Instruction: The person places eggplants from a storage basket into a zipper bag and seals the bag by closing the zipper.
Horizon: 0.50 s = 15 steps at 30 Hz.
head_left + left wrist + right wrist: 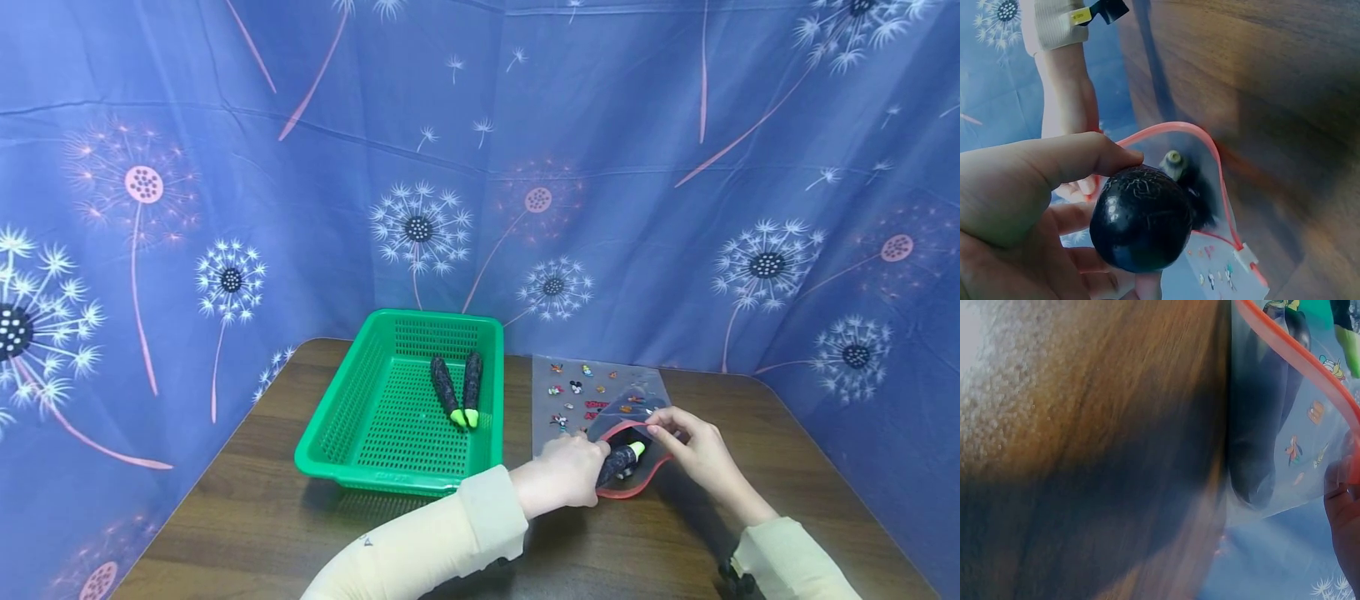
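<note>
My left hand (pixel 566 468) grips a dark eggplant (pixel 617 465), its bright green stem end pointing into the mouth of a clear zip bag (pixel 630 493) with a red rim. In the left wrist view the rounded end of that eggplant (pixel 1141 219) faces the camera, between thumb and fingers. Opposite, my right hand (pixel 697 450) pinches the bag's red rim, holding the mouth apart. More eggplants (pixel 1254 425) lie inside the bag, seen through its clear side in the right wrist view. Small cartoon figures are printed on the bag.
Left of the bag stands a green plastic basket (pixel 401 481) with two eggplants (pixel 444 390) lying in it. Everything rests on a brown wooden table (pixel 247 508). A blue dandelion-patterned curtain (pixel 637 100) hangs behind. A white slider (pixel 1246 257) sits on the bag's rim.
</note>
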Each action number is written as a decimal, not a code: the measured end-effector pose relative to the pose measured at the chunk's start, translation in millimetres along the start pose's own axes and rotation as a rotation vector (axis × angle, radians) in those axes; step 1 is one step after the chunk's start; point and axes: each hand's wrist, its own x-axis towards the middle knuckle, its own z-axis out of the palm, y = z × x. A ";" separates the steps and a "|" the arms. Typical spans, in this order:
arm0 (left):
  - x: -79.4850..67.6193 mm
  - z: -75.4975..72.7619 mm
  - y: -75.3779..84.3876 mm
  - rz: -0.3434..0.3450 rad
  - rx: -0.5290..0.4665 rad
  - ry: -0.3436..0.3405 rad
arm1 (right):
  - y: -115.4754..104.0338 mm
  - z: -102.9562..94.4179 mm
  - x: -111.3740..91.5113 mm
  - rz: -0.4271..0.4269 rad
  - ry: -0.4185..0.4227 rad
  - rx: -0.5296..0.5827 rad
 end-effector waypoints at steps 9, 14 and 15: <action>6.3 8.1 8.9 0.000 0.022 0.004 | 0.3 -0.1 0.4 0.013 -0.015 -0.007; 9.0 14.1 14.6 0.003 0.069 0.020 | -0.1 -0.5 0.9 0.012 -0.021 -0.006; 9.5 15.0 15.7 0.002 0.080 0.025 | -0.3 -0.5 1.0 0.013 -0.022 -0.004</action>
